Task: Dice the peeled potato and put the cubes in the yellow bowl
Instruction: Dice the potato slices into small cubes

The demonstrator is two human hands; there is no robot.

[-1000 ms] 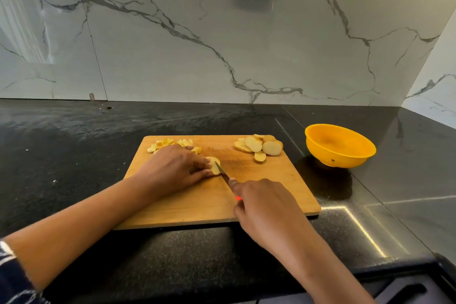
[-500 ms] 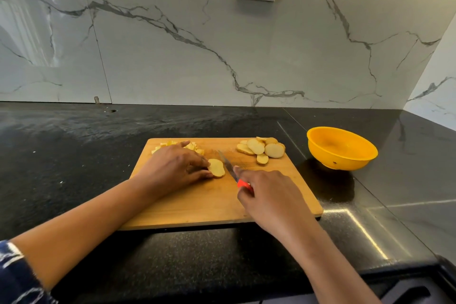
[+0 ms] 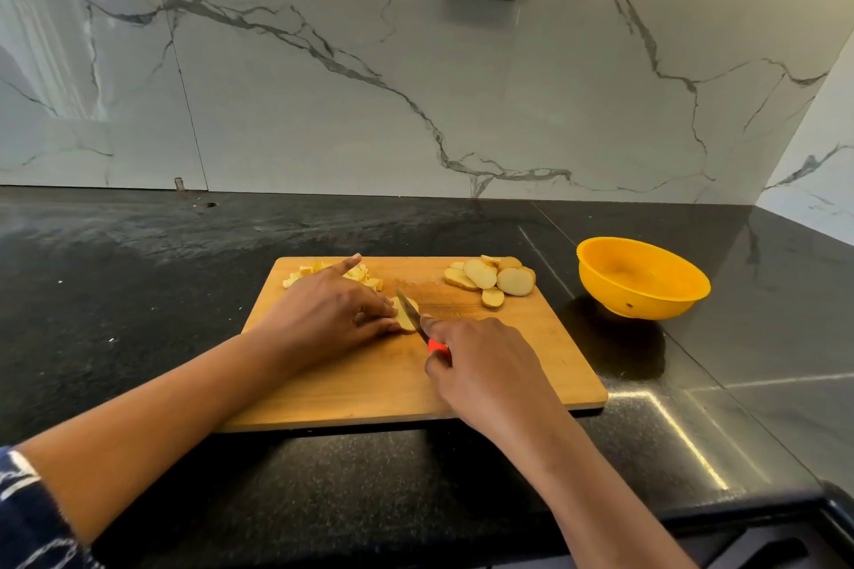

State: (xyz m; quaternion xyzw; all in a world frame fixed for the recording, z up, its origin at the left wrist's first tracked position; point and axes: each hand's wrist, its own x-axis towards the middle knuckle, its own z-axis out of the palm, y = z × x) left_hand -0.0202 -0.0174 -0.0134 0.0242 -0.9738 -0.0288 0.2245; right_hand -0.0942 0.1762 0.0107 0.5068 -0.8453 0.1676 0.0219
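Left sleeve (image 3: 27, 517) dark navy fabric, white patterned stripes; left hand (image 3: 323, 314) and right hand (image 3: 485, 370) bare, forearms uncovered

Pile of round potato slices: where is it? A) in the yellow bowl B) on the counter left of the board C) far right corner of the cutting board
C: the round slices lie heaped at the far right corner of the cutting board; the yellow bowl shows no potato inside.
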